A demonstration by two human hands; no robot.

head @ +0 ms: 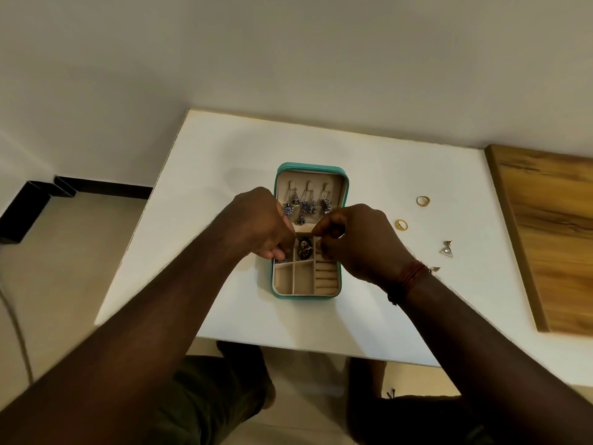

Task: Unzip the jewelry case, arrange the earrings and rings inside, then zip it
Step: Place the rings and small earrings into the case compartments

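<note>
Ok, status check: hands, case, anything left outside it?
Left hand, right hand curled over open jewelry case; what they hold hidden. Dangling earrings hung in lid. Far ring, near ring, triangle earring on table, right of case.

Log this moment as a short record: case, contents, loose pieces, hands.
case: teal jewelry case, open on the white table
lid: dangling earrings hung in a row
base: dark piece in a middle compartment; nearest compartments bare
loose, right of case: far gold ring, near gold ring, triangle earring
left hand: fingers curled over the base; grip hidden
right hand: fingers curled over the base; grip hidden
</note>
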